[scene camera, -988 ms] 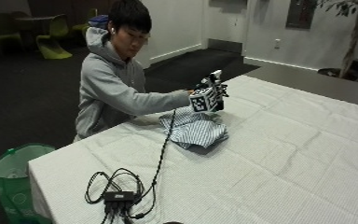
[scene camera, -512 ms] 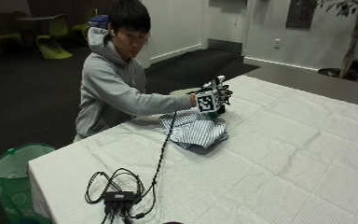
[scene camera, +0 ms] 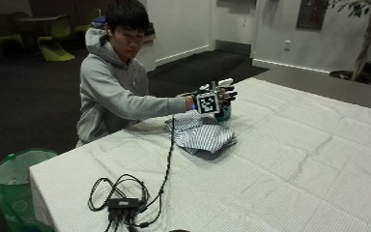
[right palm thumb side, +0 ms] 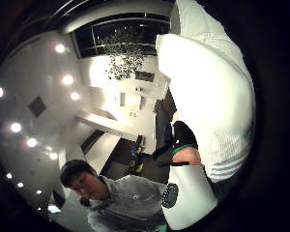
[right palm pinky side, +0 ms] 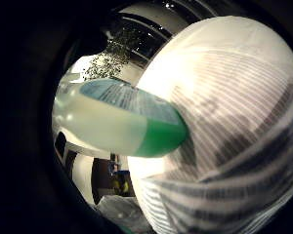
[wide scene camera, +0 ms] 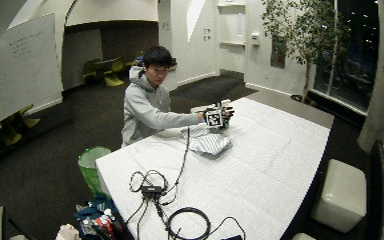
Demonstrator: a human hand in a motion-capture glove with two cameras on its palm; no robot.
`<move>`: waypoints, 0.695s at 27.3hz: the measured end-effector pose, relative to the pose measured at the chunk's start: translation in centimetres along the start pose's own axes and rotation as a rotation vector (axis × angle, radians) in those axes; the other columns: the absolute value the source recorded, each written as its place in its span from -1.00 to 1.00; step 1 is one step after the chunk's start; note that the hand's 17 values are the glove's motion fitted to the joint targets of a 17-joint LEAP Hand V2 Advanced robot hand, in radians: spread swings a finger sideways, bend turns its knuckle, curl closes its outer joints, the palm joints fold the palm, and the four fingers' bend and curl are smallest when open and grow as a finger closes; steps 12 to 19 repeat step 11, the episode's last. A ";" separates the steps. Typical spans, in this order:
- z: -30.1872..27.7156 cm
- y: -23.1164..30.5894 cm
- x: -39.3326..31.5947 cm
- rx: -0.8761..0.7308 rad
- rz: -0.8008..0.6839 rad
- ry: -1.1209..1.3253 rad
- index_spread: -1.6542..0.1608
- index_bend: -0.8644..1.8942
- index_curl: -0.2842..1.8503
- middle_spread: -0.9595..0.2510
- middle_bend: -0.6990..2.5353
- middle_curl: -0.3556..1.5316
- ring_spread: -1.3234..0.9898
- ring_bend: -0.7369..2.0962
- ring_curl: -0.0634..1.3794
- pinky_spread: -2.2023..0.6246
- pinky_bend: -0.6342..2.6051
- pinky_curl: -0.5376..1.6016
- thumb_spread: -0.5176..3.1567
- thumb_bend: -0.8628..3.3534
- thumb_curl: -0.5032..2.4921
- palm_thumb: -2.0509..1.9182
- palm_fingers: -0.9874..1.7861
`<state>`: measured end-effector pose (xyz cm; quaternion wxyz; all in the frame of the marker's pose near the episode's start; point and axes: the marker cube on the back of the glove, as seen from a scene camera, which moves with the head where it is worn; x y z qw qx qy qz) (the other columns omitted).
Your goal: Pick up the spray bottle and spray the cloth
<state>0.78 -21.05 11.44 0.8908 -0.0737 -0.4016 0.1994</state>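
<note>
The spray bottle (scene camera: 223,112) is seen standing at the far edge of the striped cloth (scene camera: 200,134), its green base just above or on the table (scene camera: 314,159), and it is wrapped by the gloved right hand (scene camera: 216,98), whose fingers are curled round the upper body, with the white spray head showing above them. In the little-finger-side palm view the bottle (right palm pinky side: 119,119) fills much of the frame, a pale translucent body with green liquid low in it, and the striped cloth (right palm pinky side: 234,146) lies right beyond it. A label with fine print is carried on the bottle, but no brand or word can be read; nothing else legible is shown. Whether the base has left the table cannot be told. The bare left hand is hidden behind the cloth and sleeve. The pickup is judged as barely begun. Several risks can be foreseen: the nozzle could be pointed away from the cloth, so that the tablecloth would be wetted instead; the bottle could be tipped if it is lifted by the neck with liquid sloshing; and the dark cable (scene camera: 169,159) trailing from the glove across the table could be snagged on the cloth's folds as the hand is raised.
</note>
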 end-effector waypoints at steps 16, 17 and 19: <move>-3.5 7.4 -3.2 -0.188 -0.062 0.081 0.45 -0.31 -0.52 0.52 -0.42 -0.23 0.10 -0.18 -0.39 0.63 -0.25 -0.11 -0.30 -0.60 -0.25 0.47 -0.15; -3.5 7.4 -3.2 -0.188 -0.062 0.081 0.45 -0.31 -0.52 0.52 -0.42 -0.23 0.10 -0.18 -0.39 0.63 -0.25 -0.11 -0.30 -0.60 -0.25 0.47 -0.15; -3.5 7.4 -3.2 -0.188 -0.062 0.081 0.45 -0.31 -0.52 0.52 -0.42 -0.23 0.10 -0.18 -0.39 0.63 -0.25 -0.11 -0.30 -0.60 -0.25 0.47 -0.15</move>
